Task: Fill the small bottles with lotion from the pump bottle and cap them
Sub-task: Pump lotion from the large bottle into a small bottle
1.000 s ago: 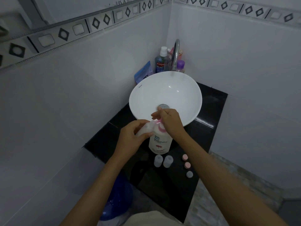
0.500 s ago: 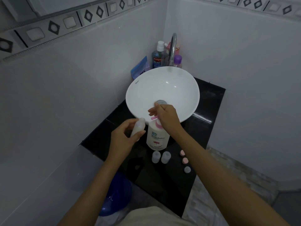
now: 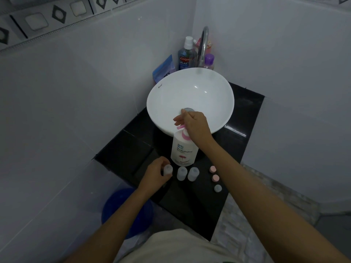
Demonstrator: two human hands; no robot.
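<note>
Black stone counter (image 3: 239,118) holds the white pump bottle (image 3: 183,151) in front of the basin (image 3: 190,95). Right hand (image 3: 195,125) rests curled on the pink pump head. Left hand (image 3: 156,173) grips one small bottle (image 3: 168,170) standing beside two others (image 3: 182,173), with three caps (image 3: 215,178) well apart to their right

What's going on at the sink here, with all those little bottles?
A person is decanting lotion into travel-size bottles. Their right hand rests on the pink pump head of the big white pump bottle, which stands on the black counter in front of the basin. Their left hand holds one small bottle upright at the counter beside two other small bottles. Three loose caps lie to the right, so nothing is capped yet.
</note>
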